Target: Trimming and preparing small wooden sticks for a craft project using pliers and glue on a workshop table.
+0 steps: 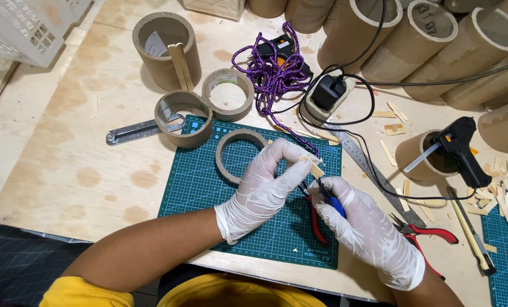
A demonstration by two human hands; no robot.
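Plywood table [66,165]: green cutting mat [203,187], cardboard tubes [166,48], steel ruler [373,170], probably wood offcuts [501,187].

Both hands wear thin, white, slightly translucent disposable gloves. The glove on the left hand [262,190] wrinkles across the back of the hand and ends in a loose, gathered cuff just behind the wrist. The glove on the right hand [365,227] creases over the knuckles, its cuff bunched at the wrist too. Past each cuff the forearm is bare. Further back from the hands, a bright yellow short-sleeved shirt [86,295] shows.
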